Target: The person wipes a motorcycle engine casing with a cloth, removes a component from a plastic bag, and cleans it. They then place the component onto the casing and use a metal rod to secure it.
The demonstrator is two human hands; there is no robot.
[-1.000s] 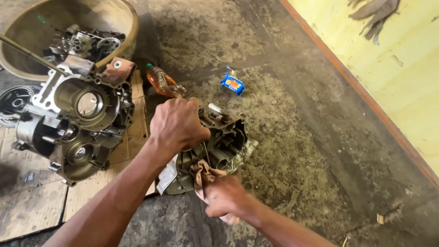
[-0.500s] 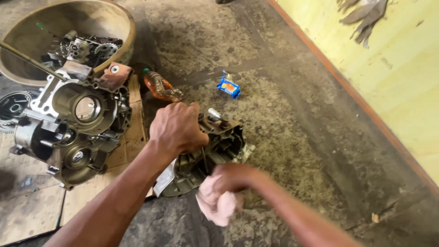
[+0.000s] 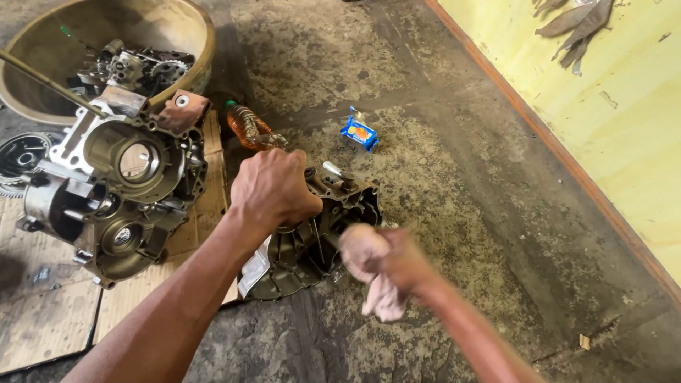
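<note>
The engine case cover stands tilted on its edge on the concrete floor, just beside the cardboard sheet. The left hand clamps its upper rim with clenched fingers. The right hand, blurred, has its fingers closed on a pink rag pressed at the cover's open face.

Risks, as judged:
1. The cover rests on 1 edge only; a hard wipe may tip it off the left-hand grip.
2. Grit from the floor may transfer to the rag and score the mating face.
3. The orange bottle lies near and may be knocked.
</note>
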